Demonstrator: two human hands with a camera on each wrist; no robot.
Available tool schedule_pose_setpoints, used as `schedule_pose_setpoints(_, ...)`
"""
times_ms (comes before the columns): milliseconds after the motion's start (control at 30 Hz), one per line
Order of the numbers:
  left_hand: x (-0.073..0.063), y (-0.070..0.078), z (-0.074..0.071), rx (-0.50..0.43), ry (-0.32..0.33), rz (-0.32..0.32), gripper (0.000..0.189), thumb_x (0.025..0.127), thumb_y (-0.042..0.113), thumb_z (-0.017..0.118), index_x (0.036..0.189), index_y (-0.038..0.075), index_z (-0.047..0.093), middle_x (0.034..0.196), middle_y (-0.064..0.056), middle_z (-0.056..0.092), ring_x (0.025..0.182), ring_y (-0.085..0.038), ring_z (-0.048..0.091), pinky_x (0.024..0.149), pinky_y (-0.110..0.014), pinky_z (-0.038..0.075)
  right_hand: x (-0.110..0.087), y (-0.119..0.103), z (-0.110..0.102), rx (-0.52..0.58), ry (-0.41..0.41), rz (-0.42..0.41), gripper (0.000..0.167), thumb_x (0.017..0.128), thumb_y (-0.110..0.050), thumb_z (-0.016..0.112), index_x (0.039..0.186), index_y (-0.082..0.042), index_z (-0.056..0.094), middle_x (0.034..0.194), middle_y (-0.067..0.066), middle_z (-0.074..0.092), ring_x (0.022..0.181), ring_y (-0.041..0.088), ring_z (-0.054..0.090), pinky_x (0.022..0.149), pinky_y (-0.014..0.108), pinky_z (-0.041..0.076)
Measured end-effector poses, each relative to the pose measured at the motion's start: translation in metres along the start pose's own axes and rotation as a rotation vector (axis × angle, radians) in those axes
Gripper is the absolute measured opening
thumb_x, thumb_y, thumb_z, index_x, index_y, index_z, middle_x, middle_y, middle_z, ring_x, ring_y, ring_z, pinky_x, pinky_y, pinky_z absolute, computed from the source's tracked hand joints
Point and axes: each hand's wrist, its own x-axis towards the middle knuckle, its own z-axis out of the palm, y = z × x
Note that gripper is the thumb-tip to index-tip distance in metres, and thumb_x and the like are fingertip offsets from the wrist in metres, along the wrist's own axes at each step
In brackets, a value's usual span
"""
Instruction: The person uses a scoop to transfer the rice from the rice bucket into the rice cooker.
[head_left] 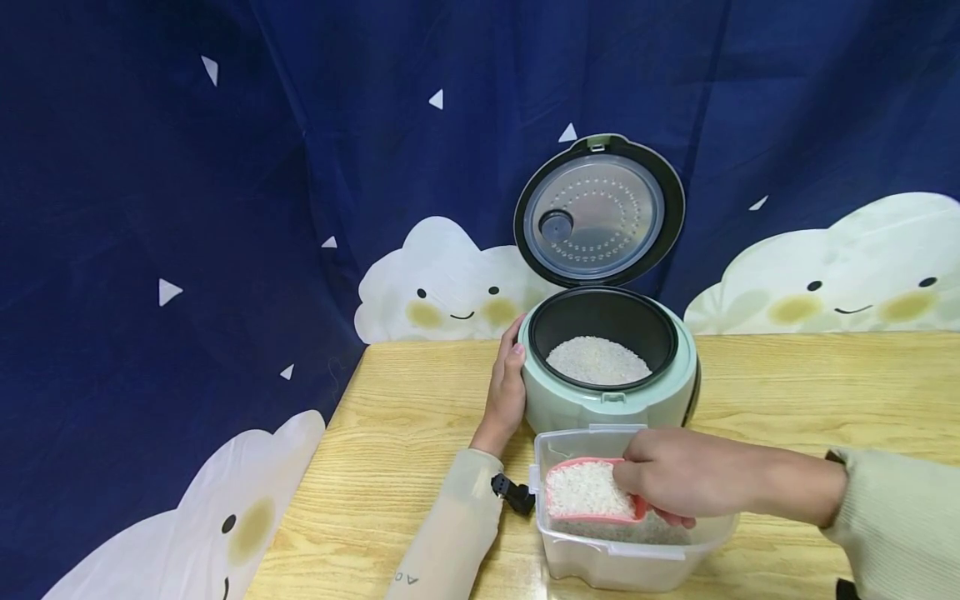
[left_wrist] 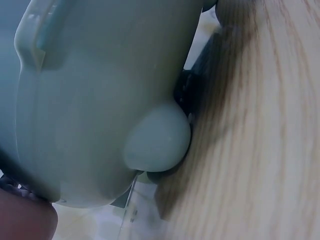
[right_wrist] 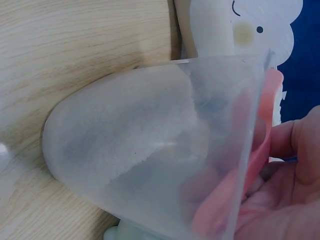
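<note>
Right grip (head_left: 686, 473): a bare hand, closed firmly round the handle of a pink scoop (head_left: 592, 518), no slack noted. The scoop lies within the mouth of a clear box (head_left: 607, 567), loaded nearly to its rim with white rice (head_left: 588, 490); its front end points toward the left edge of the desk (head_left: 420, 400). Whether its underside touches the rice below cannot be determined.

Left grip (head_left: 506, 387): fingers extended and laid along the left side of a pale green cooker (head_left: 570, 404), steadying it without clasping anything.

The cooker stands near the desk's far edge, lid (head_left: 596, 217) raised. Its dark inner pot (head_left: 592, 308) already contains rice. The box sits just in front of it, on the side toward the near edge, which is out of view.

Assessment: the step in hand appears to be taking up a scoopful. Good practice calls for keeping the scoop level, raising it straight until clear of the box's rim, and avoiding a knock against the wall, since so full a load would spill readily. The steadying palm is best kept on the cooker.
</note>
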Motion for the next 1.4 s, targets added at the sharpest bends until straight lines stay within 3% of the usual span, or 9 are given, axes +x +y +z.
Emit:
schedule_pose_setpoints(267, 0.000, 0.002, 0.000, -0.006, -0.001, 0.002, 0.059, 0.104, 0.028, 0.028, 0.161, 0.013, 0.033, 0.166, -0.004, 0.040, 0.154, -0.023, 0.038, 0.130, -0.044, 0.028, -0.002, 0.000, -0.007, 0.065, -0.002, -0.018, 0.027, 0.093, -0.019, 0.049, 0.071, -0.012, 0.064, 0.052, -0.002, 0.050, 0.050, 0.015, 0.050, 0.057, 0.027, 0.044)
schedule_pose_setpoints(433, -0.001, 0.002, 0.000, 0.002, 0.003, 0.007, 0.060, 0.104, 0.028, 0.029, 0.161, 0.010, 0.033, 0.166, -0.006, 0.040, 0.154, -0.025, 0.038, 0.130, -0.046, 0.027, -0.003, -0.001, -0.014, 0.136, -0.018, -0.029, 0.028, 0.091, -0.015, 0.047, 0.066, -0.010, 0.057, 0.053, -0.003, 0.047, 0.049, 0.014, 0.045, 0.052, 0.027, 0.040)
schedule_pose_setpoints(633, 0.000, 0.002, 0.000, 0.029, 0.012, 0.012, 0.060, 0.103, 0.028, 0.028, 0.160, 0.009, 0.033, 0.165, -0.006, 0.041, 0.153, -0.024, 0.039, 0.130, -0.047, 0.028, -0.006, -0.006, -0.027, 0.173, -0.030, -0.003, 0.031, 0.095, -0.020, 0.046, 0.067, -0.011, 0.057, 0.055, -0.003, 0.047, 0.049, 0.014, 0.041, 0.045, 0.025, 0.028)
schedule_pose_setpoints(800, -0.001, 0.001, 0.000, 0.020, 0.004, 0.006, 0.060, 0.103, 0.030, 0.028, 0.160, 0.014, 0.034, 0.165, -0.004, 0.042, 0.152, -0.023, 0.039, 0.129, -0.046, 0.028, -0.008, -0.005, -0.040, 0.233, -0.045, 0.005, 0.033, 0.097, -0.021, 0.043, 0.066, -0.012, 0.050, 0.059, -0.002, 0.047, 0.050, 0.013, 0.041, 0.043, 0.025, 0.023)
schedule_pose_setpoints(1100, -0.001, 0.000, -0.001, 0.012, -0.006, 0.004, 0.058, 0.105, 0.033, 0.028, 0.160, 0.020, 0.035, 0.165, -0.002, 0.041, 0.153, -0.021, 0.039, 0.130, -0.046, 0.028, -0.007, 0.002, -0.064, 0.238, -0.003, 0.041, 0.030, 0.098, -0.022, 0.044, 0.072, -0.009, 0.054, 0.062, -0.001, 0.049, 0.049, 0.014, 0.042, 0.043, 0.024, 0.028)
schedule_pose_setpoints(1400, -0.001, 0.001, 0.000, 0.000, -0.008, 0.018, 0.057, 0.106, 0.032, 0.028, 0.161, 0.017, 0.034, 0.166, -0.004, 0.040, 0.155, -0.024, 0.037, 0.130, -0.046, 0.027, 0.002, 0.009, -0.091, 0.267, -0.010, 0.060, 0.030, 0.101, -0.023, 0.042, 0.085, -0.003, 0.059, 0.065, 0.000, 0.048, 0.051, 0.014, 0.041, 0.048, 0.022, 0.033)
